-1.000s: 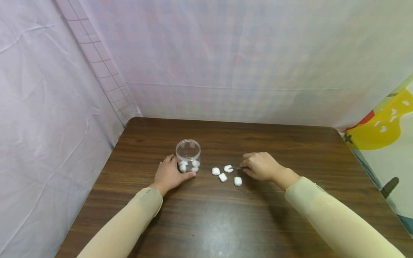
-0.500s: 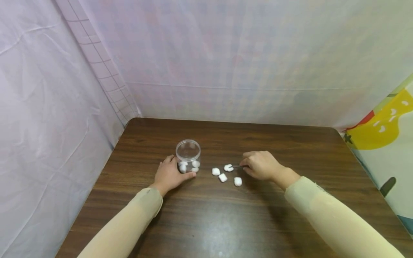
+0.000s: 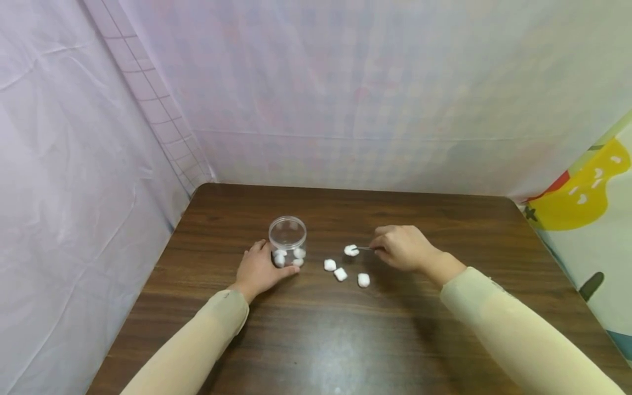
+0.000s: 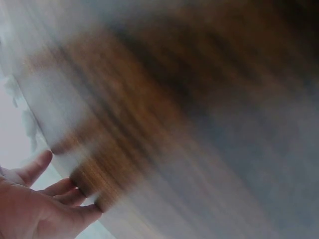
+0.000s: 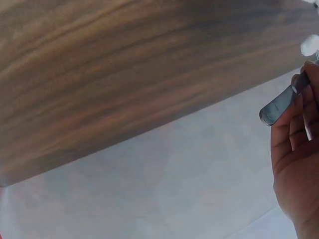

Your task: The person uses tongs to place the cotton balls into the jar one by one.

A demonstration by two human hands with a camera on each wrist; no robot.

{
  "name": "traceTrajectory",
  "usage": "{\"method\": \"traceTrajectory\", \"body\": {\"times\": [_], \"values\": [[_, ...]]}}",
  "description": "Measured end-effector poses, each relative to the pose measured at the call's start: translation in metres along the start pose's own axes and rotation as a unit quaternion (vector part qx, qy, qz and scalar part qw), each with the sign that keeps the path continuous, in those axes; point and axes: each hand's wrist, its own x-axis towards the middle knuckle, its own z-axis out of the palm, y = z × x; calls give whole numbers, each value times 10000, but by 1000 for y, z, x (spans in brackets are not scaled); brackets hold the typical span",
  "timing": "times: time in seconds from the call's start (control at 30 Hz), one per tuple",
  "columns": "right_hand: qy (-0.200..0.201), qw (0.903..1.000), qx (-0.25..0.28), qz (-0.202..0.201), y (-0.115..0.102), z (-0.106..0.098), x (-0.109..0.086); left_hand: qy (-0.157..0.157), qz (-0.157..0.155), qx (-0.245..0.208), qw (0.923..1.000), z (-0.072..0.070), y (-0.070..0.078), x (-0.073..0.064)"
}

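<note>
My left hand holds the lower side of a clear round plastic jar, thumb along the front. The jar has no lid on, and several white cotton balls lie in its bottom. In the right wrist view, my right hand grips a metal utensil by its flat, rounded handle. At its far end is a cotton ball, raised over the table; I cannot tell what kind of head the utensil has. Three more cotton balls lie on the table between the hands.
The dark wooden table has rounded back corners. A pale curtain hangs behind it, and a white sheet hangs on the left. Printed cloth with a yellow shape hangs beyond the right edge.
My right hand has moved slightly up and away with the utensil, and the cotton ball at its end has lifted off the table. The left hand and jar stay put.
</note>
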Motion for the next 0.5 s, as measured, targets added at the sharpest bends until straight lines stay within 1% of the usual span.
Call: {"method": "traceTrajectory", "body": {"times": [0.2, 0.33, 0.5], "values": [[129, 9999, -35, -47, 2, -15, 13, -14, -27, 5, 10000, 1, 0, 0], [280, 9994, -74, -177, -1, -29, 27, 28, -22, 6, 10000, 0, 1, 0], [449, 9983, -80, -369, -9, -47, 47, 97, 11, 55, 9999, 0, -1, 0]]}}
